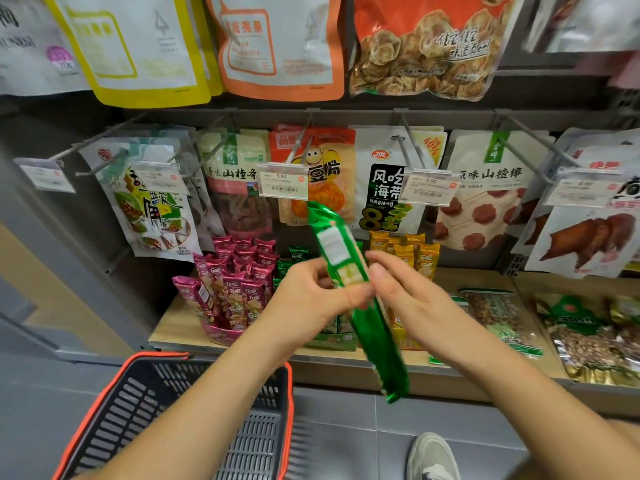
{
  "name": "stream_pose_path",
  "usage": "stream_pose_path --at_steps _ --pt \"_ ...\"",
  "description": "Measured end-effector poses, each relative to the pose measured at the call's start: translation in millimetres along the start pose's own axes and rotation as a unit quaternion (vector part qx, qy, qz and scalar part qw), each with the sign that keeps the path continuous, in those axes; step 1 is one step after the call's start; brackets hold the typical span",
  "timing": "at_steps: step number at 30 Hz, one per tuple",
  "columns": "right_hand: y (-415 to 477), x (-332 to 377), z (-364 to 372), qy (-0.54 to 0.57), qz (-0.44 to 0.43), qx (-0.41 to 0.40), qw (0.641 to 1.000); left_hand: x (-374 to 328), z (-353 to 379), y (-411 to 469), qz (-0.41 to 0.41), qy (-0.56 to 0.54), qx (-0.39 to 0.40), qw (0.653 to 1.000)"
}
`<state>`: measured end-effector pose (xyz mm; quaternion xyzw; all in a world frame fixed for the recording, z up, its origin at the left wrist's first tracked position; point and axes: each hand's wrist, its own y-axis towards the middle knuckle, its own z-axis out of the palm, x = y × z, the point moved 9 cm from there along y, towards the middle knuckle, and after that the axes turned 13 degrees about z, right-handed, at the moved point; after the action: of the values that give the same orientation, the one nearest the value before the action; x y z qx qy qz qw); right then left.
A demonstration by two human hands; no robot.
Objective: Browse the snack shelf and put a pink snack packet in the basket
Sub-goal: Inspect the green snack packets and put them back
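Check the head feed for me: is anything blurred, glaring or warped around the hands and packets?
Head view: motion blur smears the green packet and both the left hand and right hand holding it; the pink packets on the shelf read fairly sharp; the top row of hanging bags is soft and bowed by wide-angle distortion.
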<state>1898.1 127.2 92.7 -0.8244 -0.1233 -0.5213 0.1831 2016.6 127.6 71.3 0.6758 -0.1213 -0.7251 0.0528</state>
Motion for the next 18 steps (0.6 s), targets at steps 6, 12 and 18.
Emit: stream_pose_path --at_steps 6,12,18 --pt "-7 21 -18 0.072 -0.097 -0.067 0.990 0 21 -7 0.021 0.152 0.093 0.984" --pt "-13 19 -52 0.228 -0.107 -0.130 0.959 21 27 -13 -0.016 0.184 0.128 0.974" --pt "-18 10 -71 0.309 -0.087 -0.163 0.933 34 29 -16 -0.033 0.189 0.170 0.967"
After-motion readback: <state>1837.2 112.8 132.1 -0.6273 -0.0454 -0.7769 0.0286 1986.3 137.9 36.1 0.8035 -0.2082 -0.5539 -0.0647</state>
